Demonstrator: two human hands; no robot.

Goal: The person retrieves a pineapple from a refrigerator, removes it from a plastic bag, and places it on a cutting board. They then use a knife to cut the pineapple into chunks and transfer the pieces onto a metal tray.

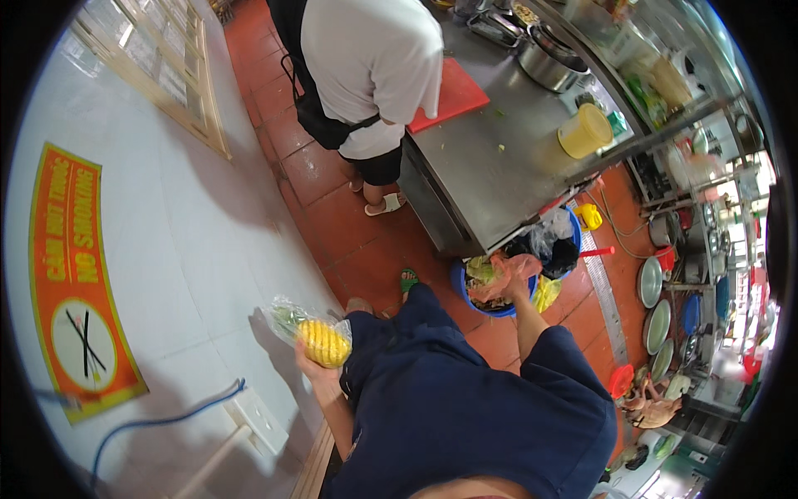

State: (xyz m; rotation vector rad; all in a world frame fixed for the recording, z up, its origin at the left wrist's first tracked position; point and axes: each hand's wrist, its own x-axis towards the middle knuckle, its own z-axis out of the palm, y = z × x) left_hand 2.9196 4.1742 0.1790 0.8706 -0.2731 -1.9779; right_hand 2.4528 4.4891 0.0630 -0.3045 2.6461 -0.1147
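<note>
My left hand (319, 368) holds a peeled pineapple (324, 343) wrapped in clear plastic, near the wall; green leaves show through the wrap. Stretched out over a blue bin (461, 288), my right hand (515, 285) is at a thin reddish plastic bag (512, 272). Its fingers are partly hidden by the bag. Food scraps and leafy waste lie inside the bin, at the corner of a steel table (499, 206).
A co-worker in a white shirt (374, 56) stands at the table by a red cutting board (458, 93). A yellow tub (585, 132) and a steel pot (548, 62) stand on it. A second blue bin (576, 226) holds bags. The wall (187, 262) is close on my left.
</note>
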